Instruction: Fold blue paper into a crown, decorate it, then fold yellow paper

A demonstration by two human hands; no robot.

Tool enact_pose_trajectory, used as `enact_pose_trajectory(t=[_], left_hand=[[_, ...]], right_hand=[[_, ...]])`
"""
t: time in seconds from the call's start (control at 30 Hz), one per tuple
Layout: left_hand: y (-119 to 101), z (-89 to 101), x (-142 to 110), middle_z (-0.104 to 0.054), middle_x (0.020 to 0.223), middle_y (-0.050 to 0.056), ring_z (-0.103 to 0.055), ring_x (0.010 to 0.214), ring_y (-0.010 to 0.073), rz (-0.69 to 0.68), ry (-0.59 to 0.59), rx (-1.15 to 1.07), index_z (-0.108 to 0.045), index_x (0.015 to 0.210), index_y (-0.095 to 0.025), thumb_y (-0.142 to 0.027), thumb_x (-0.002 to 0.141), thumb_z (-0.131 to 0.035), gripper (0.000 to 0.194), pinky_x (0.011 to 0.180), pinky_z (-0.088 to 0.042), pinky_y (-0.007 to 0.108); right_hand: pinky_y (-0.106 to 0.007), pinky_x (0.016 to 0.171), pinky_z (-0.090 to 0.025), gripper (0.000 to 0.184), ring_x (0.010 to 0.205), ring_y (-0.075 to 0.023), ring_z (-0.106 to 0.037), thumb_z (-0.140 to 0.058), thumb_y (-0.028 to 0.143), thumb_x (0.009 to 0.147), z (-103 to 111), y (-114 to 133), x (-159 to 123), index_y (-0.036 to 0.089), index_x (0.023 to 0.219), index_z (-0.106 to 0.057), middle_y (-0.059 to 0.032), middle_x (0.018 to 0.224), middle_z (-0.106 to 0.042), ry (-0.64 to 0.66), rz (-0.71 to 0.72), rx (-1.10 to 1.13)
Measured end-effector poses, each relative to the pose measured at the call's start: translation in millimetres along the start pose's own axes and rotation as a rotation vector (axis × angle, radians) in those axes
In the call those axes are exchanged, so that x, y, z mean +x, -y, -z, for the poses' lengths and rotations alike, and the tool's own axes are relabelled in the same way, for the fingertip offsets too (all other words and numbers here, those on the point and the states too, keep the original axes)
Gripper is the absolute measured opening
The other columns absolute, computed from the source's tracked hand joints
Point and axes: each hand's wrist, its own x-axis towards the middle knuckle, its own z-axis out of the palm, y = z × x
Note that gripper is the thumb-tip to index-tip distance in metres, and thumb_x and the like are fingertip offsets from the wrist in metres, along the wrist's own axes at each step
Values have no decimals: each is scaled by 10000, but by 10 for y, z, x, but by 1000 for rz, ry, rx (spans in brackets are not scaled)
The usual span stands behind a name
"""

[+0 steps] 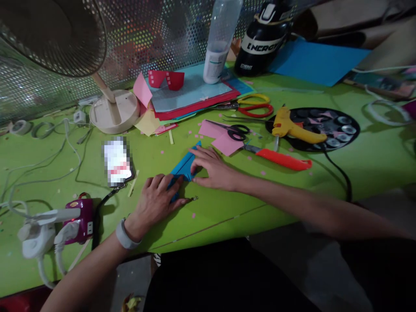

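Observation:
A piece of folded blue paper [183, 167] lies slantwise on the green tabletop, with crease lines showing across it. My left hand [158, 194], with a grey band at the wrist, presses and holds its lower left end; the fingers cover that part. At the upper right end, my right hand [212, 170] has its fingers and thumb curled onto the paper's edge. Just beyond my right hand are pink paper pieces [227, 145] and small black-handled scissors [238, 132]. A red-handled cutter [282, 159] rests to the right.
A yellow glue gun [297, 130] sits on a black palette-shaped tray [349, 117]. Behind are larger scissors [260, 108], stacked coloured sheets [191, 97], red paper glasses [175, 81], a clear bottle [216, 56] and a black flask [256, 52]. Leftward stand a fan [113, 112], phone [117, 162] and purple power adapter [81, 216].

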Motion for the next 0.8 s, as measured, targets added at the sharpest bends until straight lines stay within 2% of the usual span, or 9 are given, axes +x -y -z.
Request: enact_pose_trajectory(t=[0.13,0.17,0.23,0.33,0.4,0.47,0.53,0.7,0.8], left_hand=[[0,3,6,-610,1139,106,-547,978,263,6,3,-27,-552,1333,-222,-639,959,-342,598,789,-427,391],[-1,3,6,-607,1139,106,-547,974,263,8,6,-31,-552,1334,-225,-637,958,-349,594,786,-425,391],[-2,3,7,-604,1141,107,-546,965,264,9,12,-27,-558,1328,-220,-636,954,-368,591,782,-420,392],[-4,8,8,-599,1159,114,-540,974,273,5,26,-15,-553,1335,-199,-627,949,-397,597,786,-418,398],[-5,11,9,-594,1174,115,-535,990,276,9,33,-23,-540,1352,-206,-617,948,-416,590,800,-417,403],[-6,12,11,-591,1171,111,-533,993,275,22,32,-41,-533,1360,-226,-615,940,-438,581,808,-415,403],[-6,11,12,-587,1166,108,-533,994,273,31,32,-60,-526,1368,-240,-611,932,-466,576,810,-413,396],[-6,19,17,-588,1160,103,-535,988,267,28,25,-69,-531,1358,-238,-584,923,-513,556,799,-411,381],[-8,30,20,-598,1162,101,-536,984,269,26,24,-50,-541,1339,-233,-591,927,-500,547,794,-412,387]], right_hand=[[-535,1117,-273,222,1316,-320,-433,-539,328,864,42,91,-86,201,1001,-659,-124,1362,-554,-88,191,-105],[-517,1068,-327,225,1219,-314,-504,-508,330,882,48,121,-85,188,971,-659,-137,1247,-616,-95,196,-143],[-441,888,-437,224,961,-275,-600,-484,328,892,67,174,-39,178,850,-645,-124,962,-682,-43,68,-155],[-318,598,-433,289,597,-175,-577,-490,354,900,109,207,120,184,684,-581,-61,652,-643,289,-230,87],[-272,492,-390,342,450,-123,-525,-459,340,933,132,204,236,181,641,-542,-35,560,-617,545,-368,311],[-243,449,-368,363,388,-94,-509,-419,292,967,141,202,323,169,644,-531,-28,539,-622,698,-439,448],[-226,437,-365,370,365,-84,-514,-417,253,977,139,213,371,157,640,-533,-26,524,-624,759,-463,494],[-216,439,-385,358,364,-80,-525,-437,227,974,135,254,365,140,649,-557,-13,488,-610,745,-473,505],[-216,449,-378,377,400,-86,-559,-453,296,983,156,211,308,140,656,-555,-21,510,-628,764,-489,522]])
